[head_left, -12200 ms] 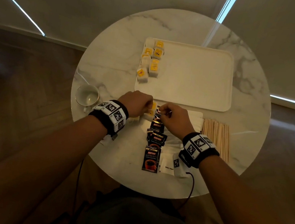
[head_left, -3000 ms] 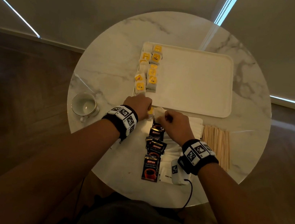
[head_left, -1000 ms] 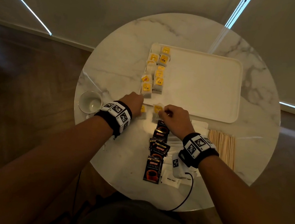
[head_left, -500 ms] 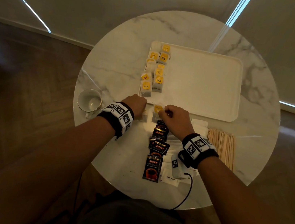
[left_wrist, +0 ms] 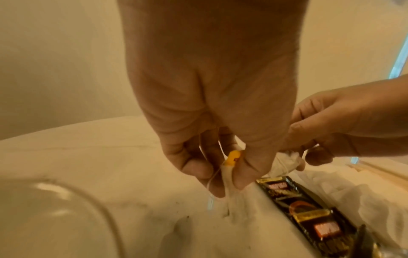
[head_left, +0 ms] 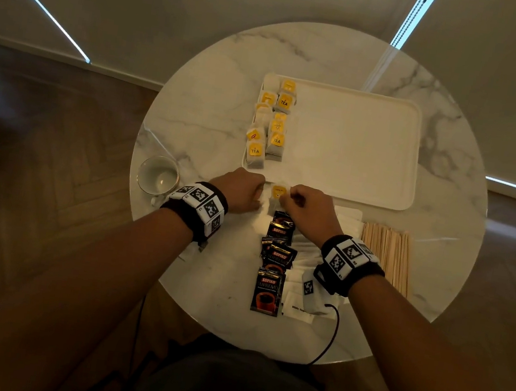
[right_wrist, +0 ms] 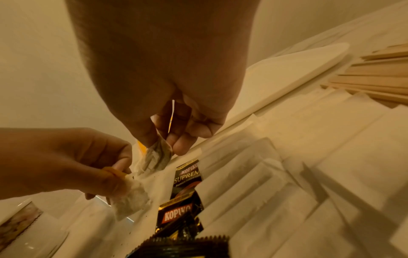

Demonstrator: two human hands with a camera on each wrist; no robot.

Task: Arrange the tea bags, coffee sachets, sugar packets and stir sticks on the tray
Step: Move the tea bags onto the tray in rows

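Note:
A cream tray (head_left: 357, 143) lies on the round marble table (head_left: 201, 114). Several yellow-tagged tea bags (head_left: 270, 124) lie in two columns along the tray's left edge. Both hands hover just in front of its near edge. My left hand (head_left: 255, 195) pinches a tea bag (left_wrist: 227, 176) by its top, next to the yellow tag (left_wrist: 234, 158). Beside it, my right hand (head_left: 289, 196) pinches a second tea bag (right_wrist: 156, 157), whose tag (head_left: 278, 193) shows between the hands. Black coffee sachets (head_left: 274, 257), white sugar packets (head_left: 309, 269) and wooden stir sticks (head_left: 387, 256) lie on the table nearer me.
A glass cup (head_left: 157, 176) stands at the table's left edge, close to my left wrist. A black cable (head_left: 331, 335) runs from my right wrist over the near table edge. The table stands on a dark wooden floor (head_left: 34, 197).
The tray's left columns hold more tea bags than 12 seconds ago. Over the last second both hands stayed at the tray's near edge; the left hand closed over its tea bag's tag.

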